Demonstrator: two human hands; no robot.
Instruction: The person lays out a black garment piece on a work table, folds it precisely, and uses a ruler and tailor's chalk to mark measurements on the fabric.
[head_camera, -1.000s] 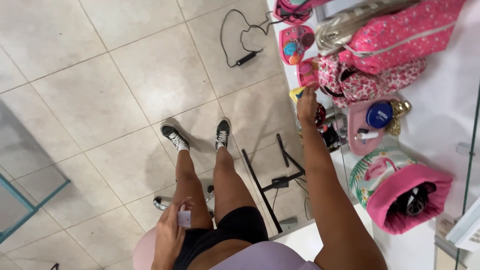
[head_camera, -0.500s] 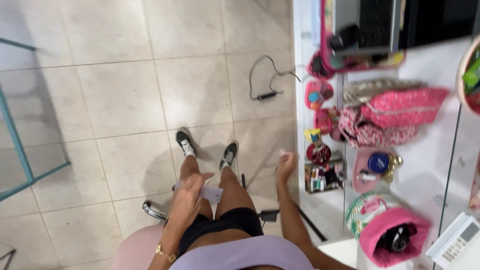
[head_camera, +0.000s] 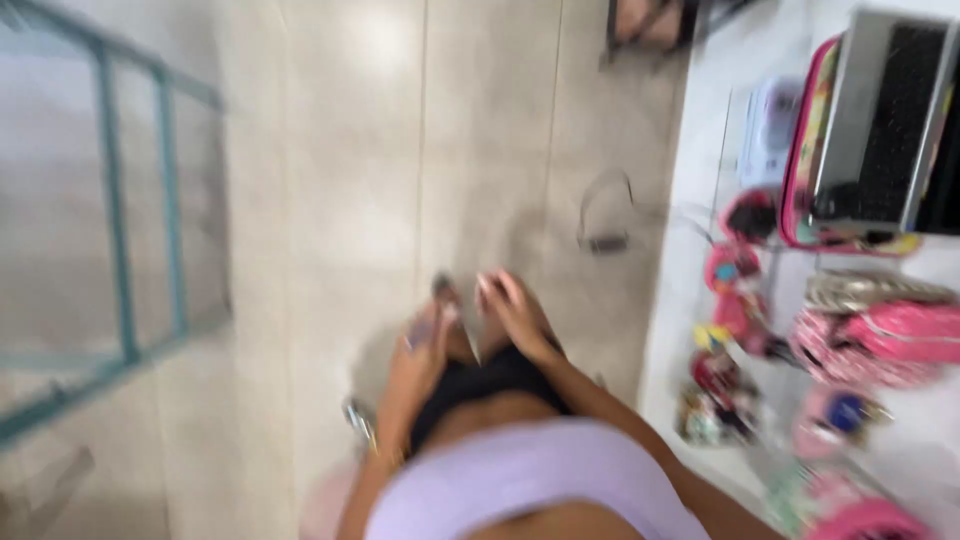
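The frame is motion-blurred. I sit looking down at my lap, in black shorts and a lilac top. My left hand (head_camera: 423, 348) rests on my left thigh with a small pale thing under its fingers; the blur hides whether it grips it. My right hand (head_camera: 515, 312) lies beside it over my right thigh, fingers spread, holding nothing. The two hands nearly touch.
A white table (head_camera: 700, 190) runs along the right, carrying an open laptop (head_camera: 880, 130), pink pouches (head_camera: 890, 335) and small toys. A dark cable (head_camera: 605, 215) lies on the tiled floor. A teal-framed glass panel (head_camera: 120, 230) stands at the left. I sit on a pink stool (head_camera: 328, 500).
My right hand has drawn back from the table's edge to my lap, beside my left hand. The view has swung left and forward, bringing the laptop into sight.
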